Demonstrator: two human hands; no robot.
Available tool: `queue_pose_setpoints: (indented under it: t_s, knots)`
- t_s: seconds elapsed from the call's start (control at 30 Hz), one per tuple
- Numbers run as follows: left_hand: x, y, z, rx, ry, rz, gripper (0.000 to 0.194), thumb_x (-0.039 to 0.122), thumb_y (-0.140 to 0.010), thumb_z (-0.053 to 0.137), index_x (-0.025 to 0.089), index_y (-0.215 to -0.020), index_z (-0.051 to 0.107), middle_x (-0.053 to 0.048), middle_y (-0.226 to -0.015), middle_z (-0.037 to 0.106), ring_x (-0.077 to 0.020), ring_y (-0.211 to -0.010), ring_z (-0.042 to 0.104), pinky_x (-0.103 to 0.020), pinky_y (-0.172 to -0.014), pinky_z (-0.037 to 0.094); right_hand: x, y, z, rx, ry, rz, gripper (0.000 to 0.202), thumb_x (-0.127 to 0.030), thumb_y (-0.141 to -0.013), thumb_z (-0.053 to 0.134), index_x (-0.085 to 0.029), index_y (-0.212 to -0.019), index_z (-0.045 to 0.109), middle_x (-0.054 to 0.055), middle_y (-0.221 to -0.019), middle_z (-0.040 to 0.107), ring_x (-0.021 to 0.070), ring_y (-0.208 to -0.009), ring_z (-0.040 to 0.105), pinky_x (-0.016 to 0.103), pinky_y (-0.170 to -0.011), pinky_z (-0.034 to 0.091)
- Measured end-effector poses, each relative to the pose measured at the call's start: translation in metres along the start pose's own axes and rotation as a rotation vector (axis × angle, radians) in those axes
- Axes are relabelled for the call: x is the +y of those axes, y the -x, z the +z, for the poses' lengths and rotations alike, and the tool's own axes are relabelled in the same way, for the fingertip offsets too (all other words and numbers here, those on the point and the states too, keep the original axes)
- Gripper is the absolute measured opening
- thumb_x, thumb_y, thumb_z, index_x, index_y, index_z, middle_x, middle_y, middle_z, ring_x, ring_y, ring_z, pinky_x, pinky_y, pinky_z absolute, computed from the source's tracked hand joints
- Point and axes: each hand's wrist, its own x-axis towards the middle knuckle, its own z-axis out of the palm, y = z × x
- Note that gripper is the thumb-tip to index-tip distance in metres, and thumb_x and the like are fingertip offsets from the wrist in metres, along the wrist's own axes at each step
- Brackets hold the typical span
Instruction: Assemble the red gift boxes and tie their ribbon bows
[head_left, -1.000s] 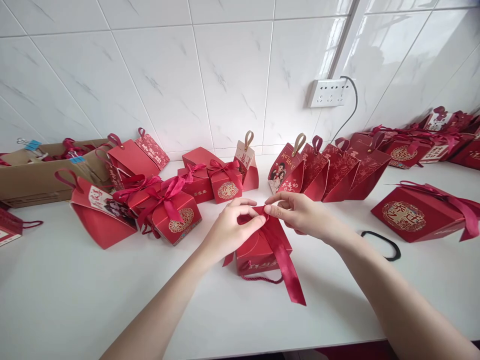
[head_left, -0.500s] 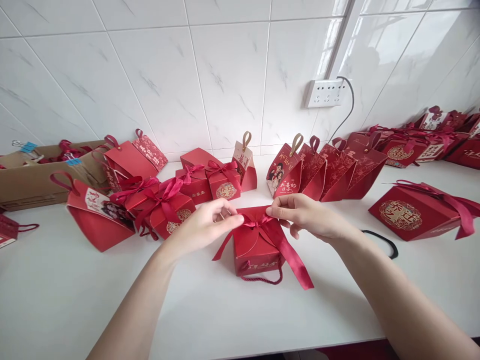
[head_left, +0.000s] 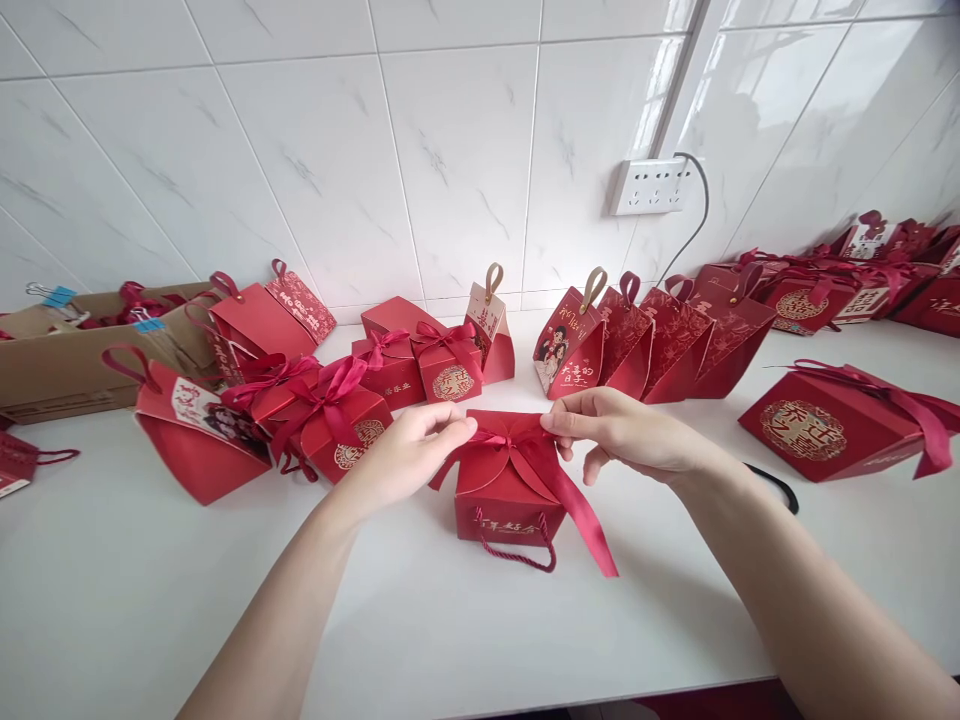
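Observation:
A red gift box [head_left: 510, 500] stands on the white table in front of me, its curved top flaps folded together. A twisted cord handle [head_left: 517, 556] hangs down its near side. Across the top runs a dark red ribbon [head_left: 585, 510], knotted in the middle, with one tail trailing over the right side. My left hand [head_left: 424, 445] pinches the ribbon at the box's left, thumb against fingers. On the other side my right hand [head_left: 611, 432] pinches the ribbon between thumb and forefinger, its other fingers loosely curled.
Behind on the left stand several ribboned red boxes [head_left: 345, 420] and a cardboard carton [head_left: 105, 350] with clips. A row of handled boxes [head_left: 652, 340] lines the wall under a socket strip [head_left: 651, 187]. At right sits a larger box [head_left: 832, 420] beside a black loop [head_left: 780, 490].
My hands have drawn apart, pulling the ribbon sideways and tightening the knot. The gift box has turned slightly and shifted a little to the left.

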Motion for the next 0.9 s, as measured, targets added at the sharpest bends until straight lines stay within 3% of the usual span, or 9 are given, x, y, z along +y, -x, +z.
queue_pose_setpoints:
  t_s: [0.3,0.47,0.7,0.77,0.9]
  knots:
    - [-0.003,-0.002,0.0,0.042,-0.099,-0.005,0.037,0.043,-0.086,0.042,0.019,-0.063,0.027,0.004,-0.063,0.025,-0.0101,-0.057,0.025,-0.023,-0.052,0.02,0.001,0.0,0.0,0.001,0.048,0.045,0.023,-0.035,-0.08,0.056,-0.013,-0.074,0.059,0.006,-0.084,0.06,0.0163,-0.08,0.057,0.028,-0.067,0.056]
    - [0.001,-0.001,0.001,0.048,-0.094,-0.015,0.039,0.05,-0.085,0.042,0.019,-0.064,0.035,0.005,-0.062,0.028,-0.01,-0.056,0.028,-0.023,-0.053,0.023,0.001,0.0,-0.002,0.009,0.066,0.059,0.023,-0.036,-0.081,0.056,-0.014,-0.074,0.058,0.004,-0.079,0.059,0.0142,-0.077,0.057,0.028,-0.069,0.056]
    - [0.005,0.009,-0.003,-0.057,-0.234,-0.087,0.04,0.058,-0.075,0.054,0.019,-0.068,0.051,0.002,-0.066,0.051,-0.012,-0.057,0.045,-0.021,-0.05,0.031,0.001,-0.002,0.0,0.07,0.074,0.07,0.03,-0.042,-0.077,0.061,-0.016,-0.066,0.052,0.0,-0.066,0.058,0.0102,-0.064,0.057,0.022,-0.058,0.053]
    - [0.007,0.014,-0.003,-0.011,-0.301,-0.099,0.038,0.057,-0.077,0.052,0.02,-0.067,0.053,0.002,-0.064,0.054,-0.0119,-0.055,0.046,-0.021,-0.047,0.031,0.001,-0.002,0.001,0.087,0.07,0.073,0.03,-0.042,-0.076,0.062,-0.016,-0.066,0.052,0.0,-0.065,0.059,0.0103,-0.062,0.058,0.022,-0.057,0.053]
    - [0.018,0.026,-0.003,0.167,-0.449,-0.18,0.044,0.058,-0.077,0.049,0.018,-0.056,0.047,0.003,-0.049,0.045,-0.0088,-0.041,0.034,-0.02,-0.039,0.021,0.001,-0.003,0.003,0.114,0.056,0.09,0.028,-0.04,-0.078,0.061,-0.016,-0.066,0.053,0.0,-0.064,0.06,0.0106,-0.061,0.06,0.023,-0.057,0.054]
